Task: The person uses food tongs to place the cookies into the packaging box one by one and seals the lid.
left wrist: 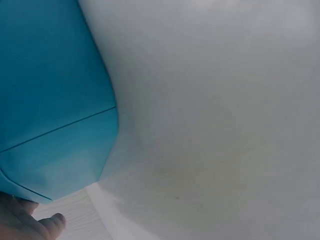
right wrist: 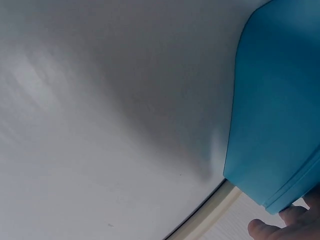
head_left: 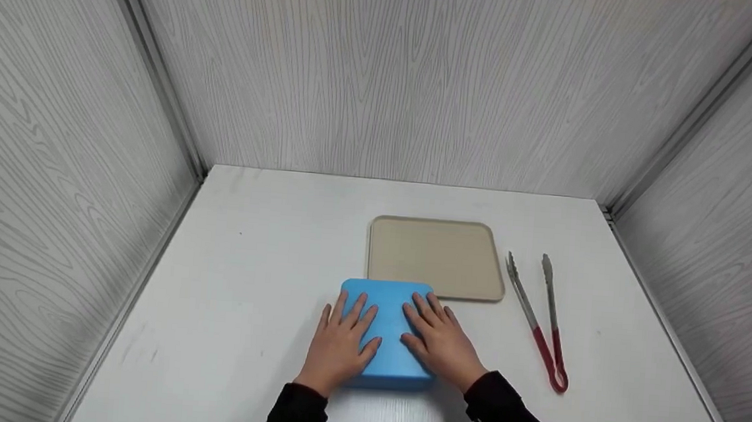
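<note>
A blue lidded box [head_left: 386, 364] stands near the front middle of the white table. Across the left part of its lid lies my left hand [head_left: 338, 349], fingers spread and straight. My right hand [head_left: 444, 345] rests on the lid's right part, its fingers spread too. In the left wrist view the side of the box [left wrist: 60, 165] shows a seam below its lid, with a few fingertips [left wrist: 56, 222] at the lower left. The right wrist view shows the box's other side [right wrist: 275, 110] and fingertips [right wrist: 292, 216] at the lid's edge. What the box contains is hidden.
Behind the box, slightly right, lies a beige tray [head_left: 436, 255]; the box overlaps its front left corner in view. Metal tongs with red handles [head_left: 554, 359] lie spread to the right. Grey wood-grain panels [head_left: 385, 79] enclose the table [head_left: 244, 294] at back and sides.
</note>
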`<state>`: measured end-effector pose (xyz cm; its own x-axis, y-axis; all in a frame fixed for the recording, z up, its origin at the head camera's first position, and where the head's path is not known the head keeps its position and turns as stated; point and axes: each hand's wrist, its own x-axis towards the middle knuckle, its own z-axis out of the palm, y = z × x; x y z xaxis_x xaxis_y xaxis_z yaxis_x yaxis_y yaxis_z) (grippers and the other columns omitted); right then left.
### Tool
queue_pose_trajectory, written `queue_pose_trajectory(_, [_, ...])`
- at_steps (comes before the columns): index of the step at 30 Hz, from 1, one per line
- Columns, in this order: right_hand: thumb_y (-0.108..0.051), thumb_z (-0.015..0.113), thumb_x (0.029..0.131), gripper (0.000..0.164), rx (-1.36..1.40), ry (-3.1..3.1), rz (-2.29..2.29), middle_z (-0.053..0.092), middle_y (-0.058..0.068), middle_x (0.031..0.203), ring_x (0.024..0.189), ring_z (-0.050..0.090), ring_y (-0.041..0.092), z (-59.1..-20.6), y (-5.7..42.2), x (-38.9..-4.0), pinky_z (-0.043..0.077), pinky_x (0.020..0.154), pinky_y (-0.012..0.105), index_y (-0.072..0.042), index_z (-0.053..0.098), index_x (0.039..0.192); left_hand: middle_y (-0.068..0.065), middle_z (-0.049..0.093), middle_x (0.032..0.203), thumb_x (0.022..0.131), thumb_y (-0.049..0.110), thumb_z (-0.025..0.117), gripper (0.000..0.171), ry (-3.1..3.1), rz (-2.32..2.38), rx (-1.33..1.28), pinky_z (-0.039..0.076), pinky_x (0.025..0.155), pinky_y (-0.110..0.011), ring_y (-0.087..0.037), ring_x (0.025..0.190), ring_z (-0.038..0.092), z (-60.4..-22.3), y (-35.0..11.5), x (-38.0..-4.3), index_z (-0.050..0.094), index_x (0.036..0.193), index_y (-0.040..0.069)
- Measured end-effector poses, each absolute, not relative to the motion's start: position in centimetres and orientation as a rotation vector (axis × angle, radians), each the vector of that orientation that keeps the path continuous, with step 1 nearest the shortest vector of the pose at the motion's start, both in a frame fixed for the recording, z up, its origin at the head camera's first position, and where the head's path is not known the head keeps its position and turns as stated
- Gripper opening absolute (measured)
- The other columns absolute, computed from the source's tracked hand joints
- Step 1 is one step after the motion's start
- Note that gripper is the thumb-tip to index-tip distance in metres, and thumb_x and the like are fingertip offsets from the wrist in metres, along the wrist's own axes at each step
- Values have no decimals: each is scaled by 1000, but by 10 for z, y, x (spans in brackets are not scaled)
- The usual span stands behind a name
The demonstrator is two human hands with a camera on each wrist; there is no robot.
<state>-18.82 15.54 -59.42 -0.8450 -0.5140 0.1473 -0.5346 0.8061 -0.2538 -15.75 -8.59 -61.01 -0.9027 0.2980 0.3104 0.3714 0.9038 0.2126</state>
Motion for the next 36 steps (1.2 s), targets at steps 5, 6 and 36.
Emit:
queue_pose_trajectory(5, [-46,51,106,59,823,-2881,465,35,11,165,155,24,33,-601,153,-187,29,122,56,-15,45,156,-8,40,162,105,51,47,60,-2800,-403,-496,33,118,-60,-41,153,26,-613,-86,-156,49,154,18])
queue_pose_trajectory(6, [-45,51,106,59,820,-2874,474,35,11,165,155,25,33,-602,153,-187,29,122,54,-14,45,156,-8,40,162,105,51,47,60,-2801,-400,-500,33,118,-60,-41,153,26,-613,-86,-157,49,154,18])
queue_pose_trajectory(36, [-45,48,107,59,825,-2921,428,34,11,165,155,24,33,-595,152,-185,28,119,64,-15,43,157,-6,41,162,104,51,48,58,-2832,-389,-479,32,116,-65,-38,153,28,-609,-86,-156,50,153,20])
